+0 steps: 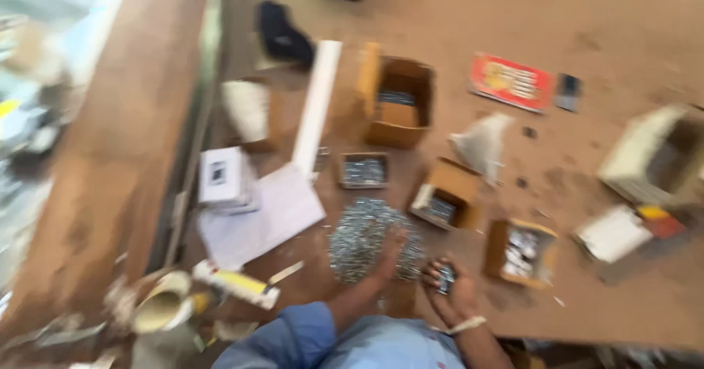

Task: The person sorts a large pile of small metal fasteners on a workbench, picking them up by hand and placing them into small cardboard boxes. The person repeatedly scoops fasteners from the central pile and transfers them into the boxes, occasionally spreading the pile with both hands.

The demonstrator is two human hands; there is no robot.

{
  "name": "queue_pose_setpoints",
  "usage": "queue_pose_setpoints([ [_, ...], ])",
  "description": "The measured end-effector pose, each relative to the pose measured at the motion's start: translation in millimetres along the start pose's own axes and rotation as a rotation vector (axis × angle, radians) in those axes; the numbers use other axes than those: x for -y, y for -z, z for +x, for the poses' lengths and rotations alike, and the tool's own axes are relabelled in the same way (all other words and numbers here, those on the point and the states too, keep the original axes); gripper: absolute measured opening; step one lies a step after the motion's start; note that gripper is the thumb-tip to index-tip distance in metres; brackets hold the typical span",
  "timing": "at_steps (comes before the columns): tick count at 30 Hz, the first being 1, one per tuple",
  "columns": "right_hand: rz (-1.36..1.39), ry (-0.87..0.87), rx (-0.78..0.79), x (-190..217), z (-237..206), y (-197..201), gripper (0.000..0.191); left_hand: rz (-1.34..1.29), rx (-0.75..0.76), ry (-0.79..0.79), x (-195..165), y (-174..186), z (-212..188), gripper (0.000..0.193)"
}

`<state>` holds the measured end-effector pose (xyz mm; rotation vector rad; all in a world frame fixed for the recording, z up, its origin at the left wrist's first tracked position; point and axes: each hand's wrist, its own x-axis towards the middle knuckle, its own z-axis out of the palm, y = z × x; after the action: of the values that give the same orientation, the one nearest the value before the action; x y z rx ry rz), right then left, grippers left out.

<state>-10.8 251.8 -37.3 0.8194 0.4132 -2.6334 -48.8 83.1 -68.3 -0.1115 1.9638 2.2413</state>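
Screws (444, 276) are held as a small bundle in the right hand (449, 290), whose fingers are curled shut around them close to the near edge of the bench (623, 31). The left hand (391, 250) is laid flat, fingers spread, on the near right part of a loose pile of screws (363, 238); nothing is clamped in it, though the blur hides whether single pieces are pinched under the fingertips. The pile is spread on the bare board just beside the right hand and toward the near edge.

Judging from this, the step in hand is the gathering of screws out of the pile into counted or sorted handfuls. The next move is judged to call for a light rake of the left fingers to free a few more pieces, and a steady, closed right palm so that the bundle is not spilled.

Around the pile, several small cardboard boxes are set out: one open box (519, 251) with shiny parts is just right of the right hand, another (444, 196) is beyond it, a shallow tray of screws (364, 170) is just behind the pile, and a taller open carton (397, 101) is farther toward the far edge. A white sheet (257, 218) lies left of the pile, with a white strip (317, 105) running away from it. A red packet (511, 81) lies well apart, toward the far right.
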Motion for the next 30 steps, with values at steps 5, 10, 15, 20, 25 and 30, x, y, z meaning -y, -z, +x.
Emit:
queue_pose_setpoints([
  [5,-0.432,0.469,0.055,-22,2,-33,0.035,-0.890,0.184,0.527,-25,-28,-14,0.075],
  [10,-0.892,0.973,0.176,-40,-7,-60,0.041,-1.097,0.256,0.529,-30,-36,-6,0.065],
  [15,-1.150,1.121,0.119,-36,-13,-57,0.030,-1.448,0.506,0.696,-6,-38,-8,0.057],
  [20,-1.296,0.756,0.254,-9,-25,-68,0.031,-1.233,0.445,0.704,-2,-33,-3,0.057],
  [25,-1.615,0.716,0.537,17,-33,-108,0.028,-1.288,0.458,0.760,1,-12,-1,0.051],
  [30,-1.822,0.778,0.386,23,-42,-121,0.022,-1.257,0.414,0.787,15,6,-8,0.039],
])
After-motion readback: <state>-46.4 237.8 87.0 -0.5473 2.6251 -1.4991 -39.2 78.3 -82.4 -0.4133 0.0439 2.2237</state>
